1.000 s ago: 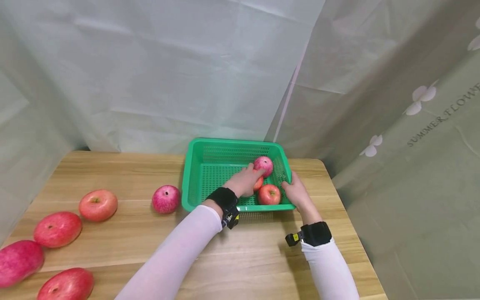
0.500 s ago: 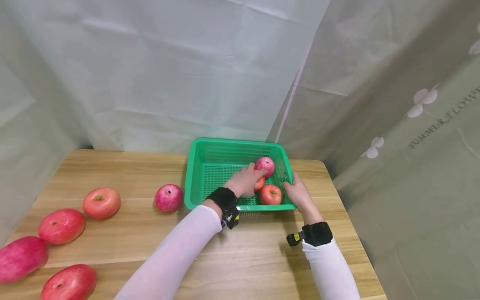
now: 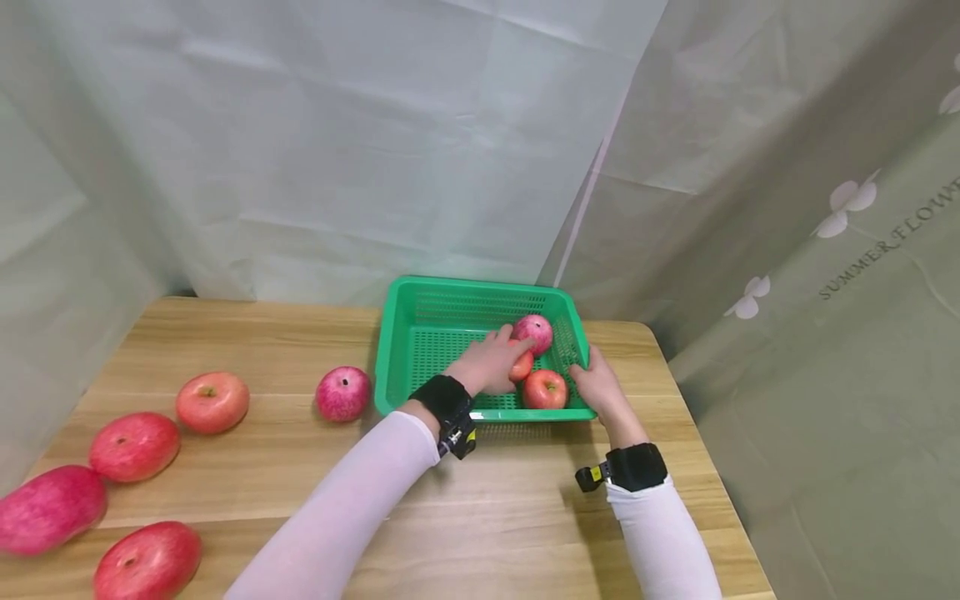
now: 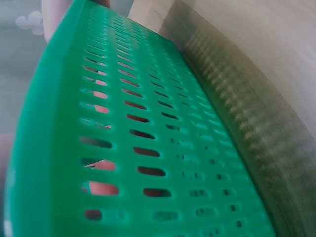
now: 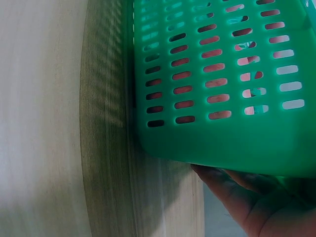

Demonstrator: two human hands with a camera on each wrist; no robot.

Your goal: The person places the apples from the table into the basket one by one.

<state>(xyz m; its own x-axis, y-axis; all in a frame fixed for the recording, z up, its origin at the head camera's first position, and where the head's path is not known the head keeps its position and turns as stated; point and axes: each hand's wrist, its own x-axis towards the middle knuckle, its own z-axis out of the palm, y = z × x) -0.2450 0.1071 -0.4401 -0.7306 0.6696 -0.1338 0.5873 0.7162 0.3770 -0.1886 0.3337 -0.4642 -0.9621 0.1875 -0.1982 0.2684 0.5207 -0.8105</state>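
Note:
A green perforated plastic basket (image 3: 397, 333) stands at the table's back. My left hand (image 3: 486, 365) reaches over its front rim, fingers curved over a red-orange apple (image 3: 522, 365) inside. Touching distance behind that is a pinkish-red apple (image 3: 536, 332), its dark end up. In the front right corner sits another apple (image 3: 545, 390), stem up. My right hand (image 3: 597, 385) grips the basket's right side, thumb over the rim and fingers outside; its fingers (image 5: 227, 190) show against the outer wall in the right wrist view. The basket wall (image 4: 123, 118) hides most of my left hand in the left wrist view.
One dark pink apple (image 3: 343, 393) lies just left of the basket. Farther left on the wooden table (image 3: 465, 517) are several more, among them an orange-red apple (image 3: 213, 402) and a magenta apple (image 3: 51, 510). A grey curtain (image 3: 360, 150) hangs close behind the table.
The head view has shifted a little, so the loose apples and basket appear slightly farther right. Both hands keep nearly the same hold on apple and basket.

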